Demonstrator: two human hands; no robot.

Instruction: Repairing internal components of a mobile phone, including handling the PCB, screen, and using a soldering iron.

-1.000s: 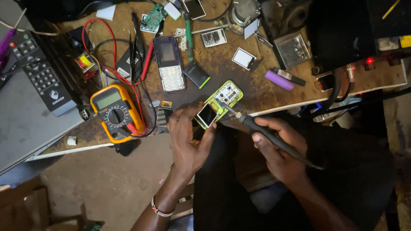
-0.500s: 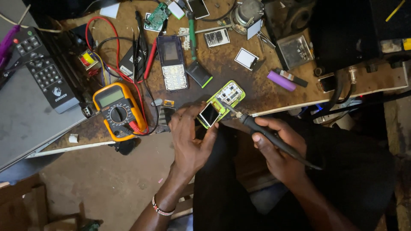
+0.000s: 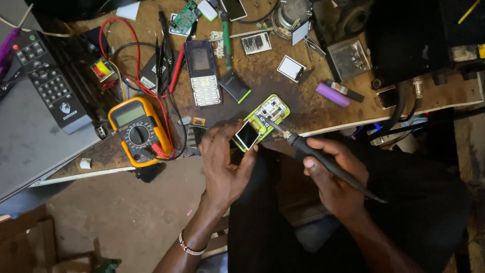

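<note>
A small opened phone (image 3: 263, 120) with a lime-green frame lies at the front edge of the worn wooden bench (image 3: 323, 111), its circuit board and little screen exposed. My left hand (image 3: 225, 164) holds its near end with the fingers around the screen part. In my right hand (image 3: 336, 177) is a black soldering iron (image 3: 323, 162), gripped like a pen. Its metal tip touches the board near the phone's middle.
A yellow multimeter (image 3: 137, 130) with red and black leads sits left of the phone. A keypad phone (image 3: 202, 73), green-handled tool (image 3: 226, 35), purple cylinder (image 3: 332, 94), loose screens and circuit boards litter the bench. A black remote (image 3: 50, 83) lies on a grey panel at left.
The view has shifted slightly. Both hands stay in place on the phone and the iron, with the tip still on the board.
</note>
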